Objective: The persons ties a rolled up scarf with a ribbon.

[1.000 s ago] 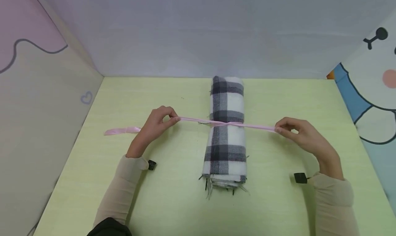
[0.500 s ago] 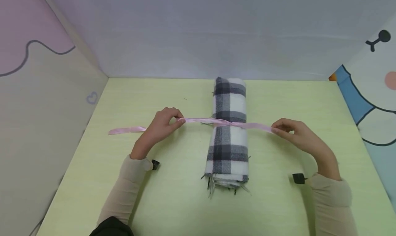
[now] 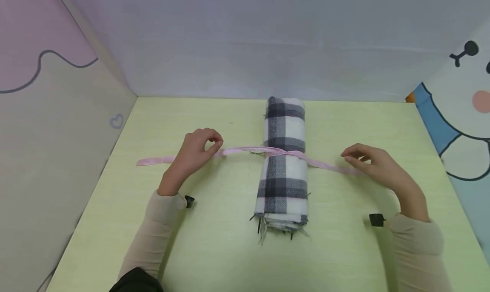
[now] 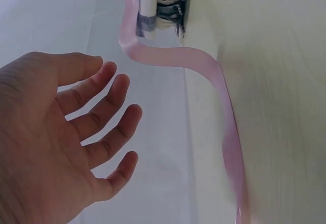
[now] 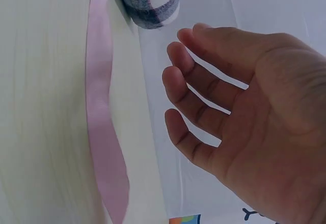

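Observation:
A folded plaid scarf (image 3: pixel 285 194) in grey, black and white lies lengthwise on the table, with fringe at its near end. Around its middle runs a pink ribbon (image 3: pixel 252 149), crossed on top, with one tail out to each side. My left hand (image 3: pixel 195 153) hovers by the left tail; in the left wrist view its loosely bent fingers hold nothing and the ribbon (image 4: pixel 204 61) hangs apart from them. Beyond the right tail, my right hand (image 3: pixel 377 164) is likewise relaxed, and the right wrist view shows the ribbon (image 5: pixel 99 81) lying away from its fingertips.
The pale yellow-green table (image 3: pixel 229 258) meets a white back wall (image 3: pixel 245 41). Printed side panels stand left (image 3: pixel 57 156) and right (image 3: pixel 471 156). A small black piece (image 3: pixel 377 219) sits at the right cuff, and a similar one (image 3: pixel 189 201) at the left.
Both hands have let go of the ribbon's tails, which were pulled taut and then slackened. The tails have dropped toward the table, and the right hand has shifted slightly outward.

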Demonstrator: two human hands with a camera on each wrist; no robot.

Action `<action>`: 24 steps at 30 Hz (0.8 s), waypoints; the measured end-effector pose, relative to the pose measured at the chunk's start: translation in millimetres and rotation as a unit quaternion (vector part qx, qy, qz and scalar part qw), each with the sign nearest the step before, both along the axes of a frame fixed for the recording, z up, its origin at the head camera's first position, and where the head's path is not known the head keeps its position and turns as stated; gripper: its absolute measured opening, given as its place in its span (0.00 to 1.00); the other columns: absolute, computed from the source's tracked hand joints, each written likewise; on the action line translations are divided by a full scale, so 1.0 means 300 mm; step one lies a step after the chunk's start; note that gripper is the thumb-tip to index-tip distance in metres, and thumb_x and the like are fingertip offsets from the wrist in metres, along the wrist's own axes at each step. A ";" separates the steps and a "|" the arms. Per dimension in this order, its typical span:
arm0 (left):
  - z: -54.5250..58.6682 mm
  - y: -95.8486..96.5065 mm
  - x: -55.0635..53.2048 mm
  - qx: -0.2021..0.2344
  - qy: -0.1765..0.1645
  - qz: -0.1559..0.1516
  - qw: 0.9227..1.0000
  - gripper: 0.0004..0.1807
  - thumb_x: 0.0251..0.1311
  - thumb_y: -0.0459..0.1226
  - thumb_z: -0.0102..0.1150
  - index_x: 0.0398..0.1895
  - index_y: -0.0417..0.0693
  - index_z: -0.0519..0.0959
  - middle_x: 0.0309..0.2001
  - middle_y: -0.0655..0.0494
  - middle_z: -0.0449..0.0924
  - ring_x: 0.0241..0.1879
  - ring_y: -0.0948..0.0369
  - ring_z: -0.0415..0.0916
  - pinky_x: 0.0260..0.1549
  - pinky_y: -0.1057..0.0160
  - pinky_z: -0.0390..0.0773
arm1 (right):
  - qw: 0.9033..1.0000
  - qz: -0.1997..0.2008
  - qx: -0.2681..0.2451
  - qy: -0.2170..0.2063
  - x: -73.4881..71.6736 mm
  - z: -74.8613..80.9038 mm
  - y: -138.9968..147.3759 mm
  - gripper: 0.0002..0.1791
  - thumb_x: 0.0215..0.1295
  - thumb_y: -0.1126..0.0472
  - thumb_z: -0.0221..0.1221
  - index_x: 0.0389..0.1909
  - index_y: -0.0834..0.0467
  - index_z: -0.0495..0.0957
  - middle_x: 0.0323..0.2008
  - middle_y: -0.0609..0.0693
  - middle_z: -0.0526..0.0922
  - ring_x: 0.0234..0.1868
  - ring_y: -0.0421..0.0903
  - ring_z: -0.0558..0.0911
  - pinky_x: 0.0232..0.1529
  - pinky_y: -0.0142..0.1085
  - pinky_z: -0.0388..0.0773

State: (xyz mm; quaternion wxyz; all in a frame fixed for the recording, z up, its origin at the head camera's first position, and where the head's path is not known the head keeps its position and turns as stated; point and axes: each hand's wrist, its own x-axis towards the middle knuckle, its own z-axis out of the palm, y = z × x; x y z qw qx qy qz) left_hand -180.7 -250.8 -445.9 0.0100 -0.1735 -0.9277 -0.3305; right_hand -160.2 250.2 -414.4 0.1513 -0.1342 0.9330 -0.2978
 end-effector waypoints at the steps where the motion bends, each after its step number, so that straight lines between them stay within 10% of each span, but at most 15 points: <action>1: 0.006 -0.003 0.003 -0.001 0.002 0.001 1.000 0.06 0.74 0.41 0.59 0.45 0.51 0.84 0.44 0.55 0.87 0.51 0.47 0.82 0.57 0.40 0.70 | 1.000 -0.002 0.005 0.003 0.004 0.004 0.002 0.16 0.80 0.49 0.56 0.58 0.52 0.81 0.57 0.52 0.83 0.53 0.53 0.79 0.50 0.41 0.76; 9: 0.012 -0.027 0.088 -0.080 -0.086 0.023 0.993 0.15 0.78 0.44 0.53 0.59 0.48 0.79 0.55 0.51 0.83 0.57 0.46 0.78 0.58 0.37 0.72 | 0.999 0.006 0.040 -0.024 0.086 0.005 0.016 0.21 0.83 0.50 0.52 0.64 0.61 0.76 0.62 0.62 0.79 0.60 0.62 0.78 0.57 0.59 0.75; 17: -0.033 -0.051 0.222 -0.176 -0.143 0.016 0.974 0.32 0.78 0.44 0.53 0.79 0.40 0.63 0.78 0.37 0.63 0.77 0.35 0.59 0.67 0.27 0.65 | 0.995 -0.007 0.082 -0.062 0.194 -0.050 0.054 0.40 0.83 0.47 0.50 0.80 0.70 0.51 0.76 0.80 0.52 0.75 0.81 0.53 0.68 0.76 0.55; 24: -0.051 -0.091 0.238 -0.202 -0.159 0.033 0.966 0.35 0.78 0.45 0.52 0.81 0.40 0.57 0.82 0.33 0.50 0.81 0.33 0.48 0.68 0.24 0.59 | 0.995 -0.009 0.048 -0.091 0.227 -0.088 0.084 0.44 0.84 0.47 0.47 0.81 0.72 0.40 0.78 0.82 0.34 0.75 0.86 0.33 0.70 0.79 0.34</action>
